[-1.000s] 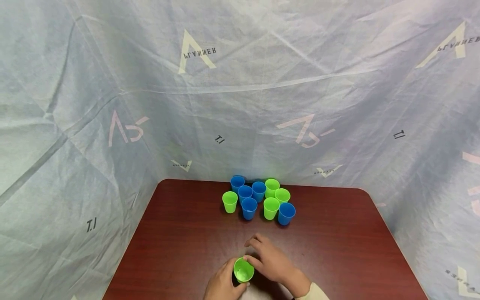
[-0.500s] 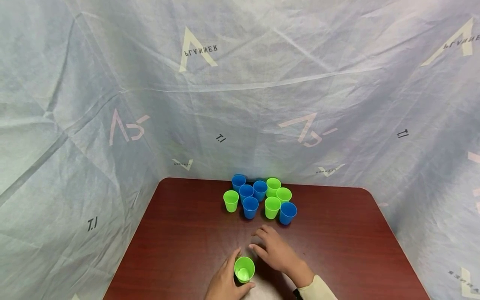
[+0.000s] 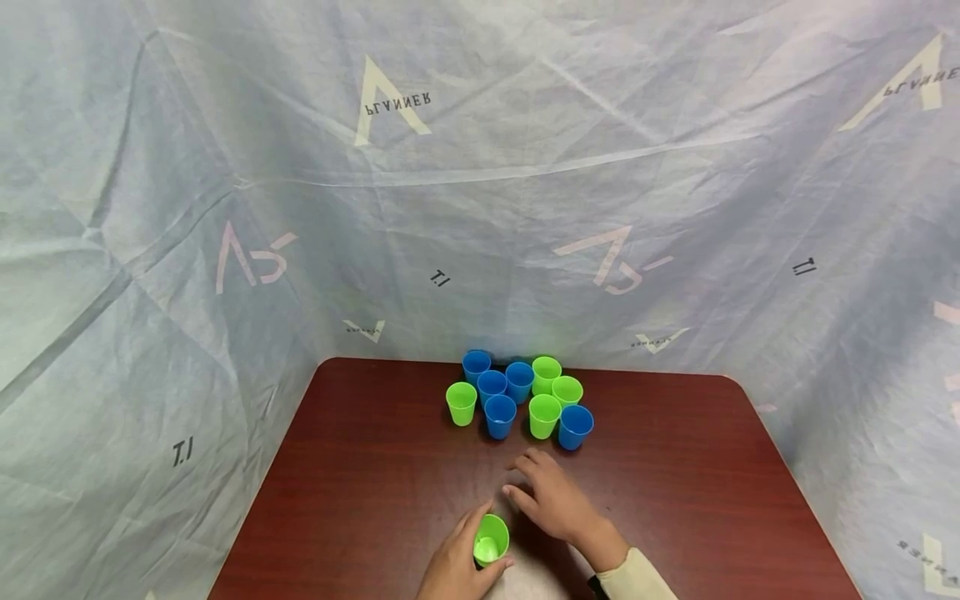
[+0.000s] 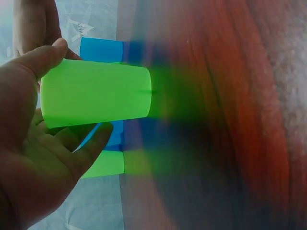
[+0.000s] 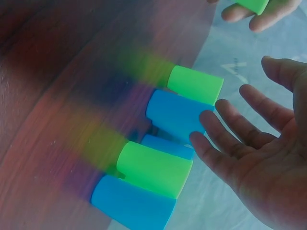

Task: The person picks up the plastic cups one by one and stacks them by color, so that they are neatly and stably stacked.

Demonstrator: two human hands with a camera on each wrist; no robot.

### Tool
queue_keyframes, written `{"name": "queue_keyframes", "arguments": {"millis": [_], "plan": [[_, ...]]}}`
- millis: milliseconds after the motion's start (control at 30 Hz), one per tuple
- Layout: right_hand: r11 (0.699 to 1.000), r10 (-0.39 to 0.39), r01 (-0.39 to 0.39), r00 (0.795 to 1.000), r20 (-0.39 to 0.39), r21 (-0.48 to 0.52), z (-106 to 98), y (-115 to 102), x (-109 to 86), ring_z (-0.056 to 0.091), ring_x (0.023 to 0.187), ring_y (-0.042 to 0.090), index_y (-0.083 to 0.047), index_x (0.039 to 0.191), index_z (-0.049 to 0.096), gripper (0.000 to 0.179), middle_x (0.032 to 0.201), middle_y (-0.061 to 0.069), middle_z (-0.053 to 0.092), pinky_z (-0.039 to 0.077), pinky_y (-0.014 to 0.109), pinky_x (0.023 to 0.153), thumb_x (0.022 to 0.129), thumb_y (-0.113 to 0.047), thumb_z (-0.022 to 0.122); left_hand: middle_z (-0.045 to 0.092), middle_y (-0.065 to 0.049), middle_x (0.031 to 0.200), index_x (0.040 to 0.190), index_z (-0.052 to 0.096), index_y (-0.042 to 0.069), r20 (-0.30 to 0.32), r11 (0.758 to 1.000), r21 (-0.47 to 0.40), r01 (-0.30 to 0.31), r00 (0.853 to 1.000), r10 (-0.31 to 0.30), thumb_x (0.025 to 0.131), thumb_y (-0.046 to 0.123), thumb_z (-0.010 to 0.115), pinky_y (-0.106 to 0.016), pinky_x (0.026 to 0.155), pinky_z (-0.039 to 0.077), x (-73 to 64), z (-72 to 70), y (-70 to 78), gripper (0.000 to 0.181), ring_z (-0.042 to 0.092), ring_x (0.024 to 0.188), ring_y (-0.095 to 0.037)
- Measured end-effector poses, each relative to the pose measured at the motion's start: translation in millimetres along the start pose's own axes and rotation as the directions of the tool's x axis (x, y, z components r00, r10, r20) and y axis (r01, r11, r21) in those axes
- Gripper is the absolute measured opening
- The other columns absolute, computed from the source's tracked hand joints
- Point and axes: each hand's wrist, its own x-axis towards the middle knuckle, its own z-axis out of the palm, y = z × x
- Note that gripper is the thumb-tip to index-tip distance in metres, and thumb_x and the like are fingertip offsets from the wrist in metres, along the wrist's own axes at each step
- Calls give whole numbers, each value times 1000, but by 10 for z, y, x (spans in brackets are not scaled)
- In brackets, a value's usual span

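Note:
A bright green cup [image 3: 491, 540] is near the front of the table, its mouth facing up. My left hand [image 3: 457, 560] holds it from the left, with thumb and fingers on opposite sides. Seen in the left wrist view, the green cup [image 4: 96, 93] lies between the thumb and the fingers; whether its base touches the table I cannot tell. To its right, my right hand [image 3: 553, 498] hovers over the table with fingers spread and relaxed. Nothing is in this right hand [image 5: 259, 148], as its wrist view shows.
Toward the back of the brown table [image 3: 360, 467] stand several upright cups, among them a left green cup [image 3: 461, 405], a front blue cup [image 3: 499, 418], another green cup [image 3: 543, 418] and a right blue cup [image 3: 574, 428]. Grey printed cloth [image 3: 480, 250] hangs behind and beside the table.
My right hand has drawn away from the held green cup, right and slightly farther up the table. My left hand stays around that cup, shifting slightly right. The back cups have not moved.

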Motion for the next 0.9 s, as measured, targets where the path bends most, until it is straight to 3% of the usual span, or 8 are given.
{"name": "queue_keyframes", "arguments": {"millis": [267, 633, 900], "plan": [[999, 30, -31, 999, -36, -18, 6, 53, 33, 60, 114, 16, -16, 125, 71, 28, 121, -1, 66, 56, 42, 100, 100, -29, 74, 60, -10, 136, 143, 52, 5, -61, 983, 102, -151, 986, 158, 94, 32, 82, -37, 85, 60, 28, 127, -67, 63, 68, 110, -23], [999, -15, 12, 994, -109, -34, 38, 84, 83, 59, 123, 24, -14, 124, 73, 28, 129, 7, 67, 54, 47, 104, 98, -24, 76, 58, -7, 135, 143, 51, 9, -55, 989, 68, -133, 989, 136, 93, 29, 83, -32, 79, 58, 25, 129, -89, 63, 67, 102, -19], [997, -41, 31, 986, -160, -65, -14, 147, 144, 61, 126, 30, -11, 125, 73, 31, 133, 11, 67, 55, 50, 105, 95, -19, 79, 65, 0, 131, 141, 57, 17, -26, 997, 25, -78, 997, 79, 86, 34, 89, -29, 79, 57, 41, 45, -108, 66, 69, 99, -12]]}}
